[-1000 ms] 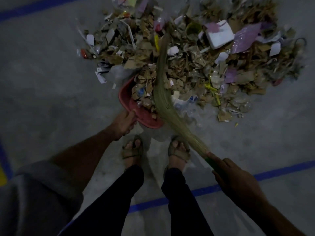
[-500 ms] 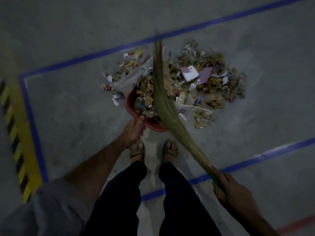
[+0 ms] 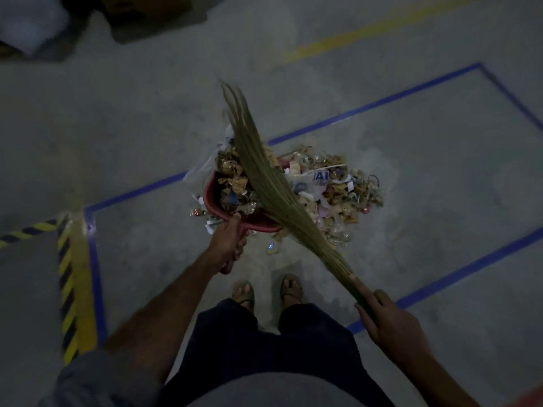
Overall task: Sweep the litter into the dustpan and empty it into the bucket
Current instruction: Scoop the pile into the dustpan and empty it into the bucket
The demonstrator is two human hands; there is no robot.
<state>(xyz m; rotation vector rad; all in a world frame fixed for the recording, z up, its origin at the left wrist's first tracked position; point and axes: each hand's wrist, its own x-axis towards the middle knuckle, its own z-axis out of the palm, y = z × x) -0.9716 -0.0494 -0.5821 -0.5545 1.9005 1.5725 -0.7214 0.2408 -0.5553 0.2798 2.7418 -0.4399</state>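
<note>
We are gripping the red dustpan (image 3: pixel 212 191) by its handle in our left hand (image 3: pixel 228 240), our right hand (image 3: pixel 388 324) curling round the grass broom (image 3: pixel 266 177), its bristles lying across the litter (image 3: pixel 338 192) heaped in the pan and on the concrete floor (image 3: pixel 440 171) beside it

A grey concrete floor (image 3: pixel 411 201) is marked with blue tape lines (image 3: pixel 364 107); a litter pile (image 3: pixel 338 195) is spread at its middle, with striped tape (image 3: pixel 69 289) at the left.
</note>
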